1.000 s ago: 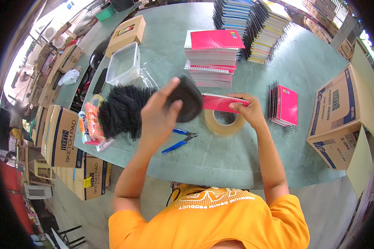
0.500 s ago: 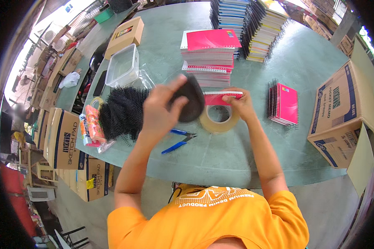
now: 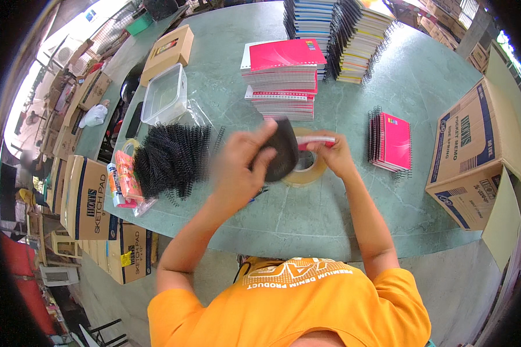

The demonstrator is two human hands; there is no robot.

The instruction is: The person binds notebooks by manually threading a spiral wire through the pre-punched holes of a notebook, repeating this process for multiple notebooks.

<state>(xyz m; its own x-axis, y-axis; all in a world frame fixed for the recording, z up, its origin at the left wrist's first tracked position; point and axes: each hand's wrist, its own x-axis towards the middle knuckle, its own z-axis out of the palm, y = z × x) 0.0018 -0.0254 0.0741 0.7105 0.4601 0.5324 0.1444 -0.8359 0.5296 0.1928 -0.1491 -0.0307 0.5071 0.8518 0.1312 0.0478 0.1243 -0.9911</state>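
A round green-grey marbled table carries everything here. On its right edge stands a large brown cardboard carton with blue print. At the far side rise two tall stacks of spiral-bound notebooks, and nearer the middle a lower stack of pink-covered spiral notebooks. To the left lies a heap of black wire binding coils, with a clear plastic tub behind it and a brown flat box farther back. A small pile of pink pocket notebooks sits to the right of the hands, well apart from them.

Directly under the hands lies a tan roll of packing tape, flat on the table.

The left hand, blurred by motion, has its fingers curled around a dark rounded object; what that object is cannot be told for sure, though it may be a bundle of black coil. The right hand pinches one end of a small pink notebook, fingers closed on it.

The notebook's long axis runs left to right, level with the table, and its free end points toward the dark object. The two things meet or nearly meet above the tape roll; the blur hides whether they touch. The left hand is the nearer to the coil heap, the right hand to the pocket notebooks.
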